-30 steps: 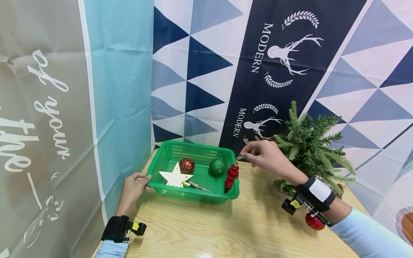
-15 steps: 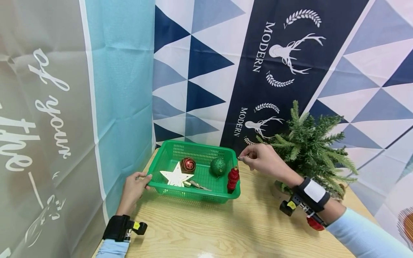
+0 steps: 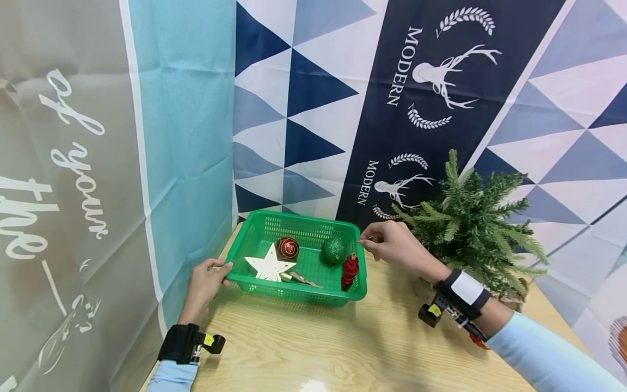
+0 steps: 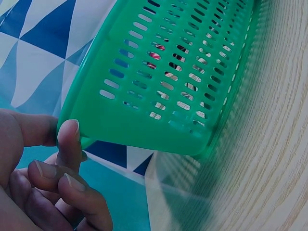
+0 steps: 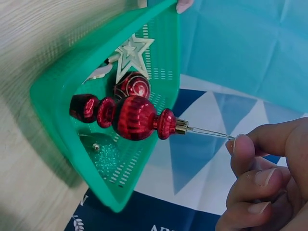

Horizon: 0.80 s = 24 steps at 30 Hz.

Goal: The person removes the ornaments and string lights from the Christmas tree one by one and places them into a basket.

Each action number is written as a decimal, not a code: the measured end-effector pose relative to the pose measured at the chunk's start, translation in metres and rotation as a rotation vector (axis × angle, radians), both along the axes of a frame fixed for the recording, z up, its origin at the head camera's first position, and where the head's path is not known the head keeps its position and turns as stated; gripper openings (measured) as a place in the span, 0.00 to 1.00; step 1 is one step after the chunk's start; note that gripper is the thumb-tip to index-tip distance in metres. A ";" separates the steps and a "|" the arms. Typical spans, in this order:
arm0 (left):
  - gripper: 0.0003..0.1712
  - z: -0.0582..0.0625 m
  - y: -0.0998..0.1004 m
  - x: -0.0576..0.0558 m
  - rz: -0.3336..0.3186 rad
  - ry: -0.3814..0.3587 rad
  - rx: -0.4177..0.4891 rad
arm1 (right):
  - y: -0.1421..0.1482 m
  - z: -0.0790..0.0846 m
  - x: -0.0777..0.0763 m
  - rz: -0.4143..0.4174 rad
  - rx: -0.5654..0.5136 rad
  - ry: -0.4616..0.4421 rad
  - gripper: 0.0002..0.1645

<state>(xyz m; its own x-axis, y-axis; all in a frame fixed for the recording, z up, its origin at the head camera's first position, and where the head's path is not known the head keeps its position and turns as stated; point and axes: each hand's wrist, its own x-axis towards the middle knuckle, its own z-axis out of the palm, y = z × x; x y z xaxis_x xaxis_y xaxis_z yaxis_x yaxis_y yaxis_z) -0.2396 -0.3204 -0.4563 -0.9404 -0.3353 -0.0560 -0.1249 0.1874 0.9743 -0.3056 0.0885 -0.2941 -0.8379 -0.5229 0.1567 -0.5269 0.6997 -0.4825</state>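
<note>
The thumb and index finger of my right hand (image 3: 398, 246) pinch the thin string of a red finial-shaped Christmas ornament (image 3: 349, 271). In the right wrist view the string runs taut from the fingertips to the gold cap of the ornament (image 5: 134, 118), which hangs at the right end of a green plastic basket (image 3: 299, 293). My left hand (image 3: 203, 286) grips the basket's left front corner, thumb over the rim. Inside the basket lie a white star (image 3: 270, 265), a dark red ball with a swirl (image 3: 287, 249), a glittery green ball (image 3: 333, 251) and a small slim item (image 3: 302, 280).
A small artificial Christmas tree (image 3: 482, 228) stands to the right, behind my right forearm. Part of something red (image 3: 478, 342) shows below that wrist. The wooden table (image 3: 313, 348) extends in front of the basket; printed curtains (image 3: 313, 109) hang behind it.
My right hand has shifted slightly left toward the basket, and the red ornament sways at its right end. The left hand keeps its grip on the corner.
</note>
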 end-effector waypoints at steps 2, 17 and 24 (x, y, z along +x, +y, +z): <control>0.24 0.001 0.000 -0.001 0.000 -0.005 -0.004 | -0.001 -0.001 -0.001 0.002 0.000 -0.004 0.07; 0.23 0.003 0.006 -0.001 -0.006 0.001 -0.016 | 0.000 -0.017 -0.008 0.024 0.019 0.051 0.08; 0.25 0.006 0.003 0.002 -0.009 -0.012 -0.019 | 0.010 -0.011 -0.001 0.003 -0.006 0.049 0.08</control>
<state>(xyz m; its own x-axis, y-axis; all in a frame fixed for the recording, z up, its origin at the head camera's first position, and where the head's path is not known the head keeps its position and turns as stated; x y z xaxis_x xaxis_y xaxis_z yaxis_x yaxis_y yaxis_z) -0.2372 -0.3177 -0.4500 -0.9426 -0.3284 -0.0609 -0.1348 0.2073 0.9689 -0.3066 0.0988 -0.3049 -0.8277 -0.5239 0.2008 -0.5519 0.6956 -0.4600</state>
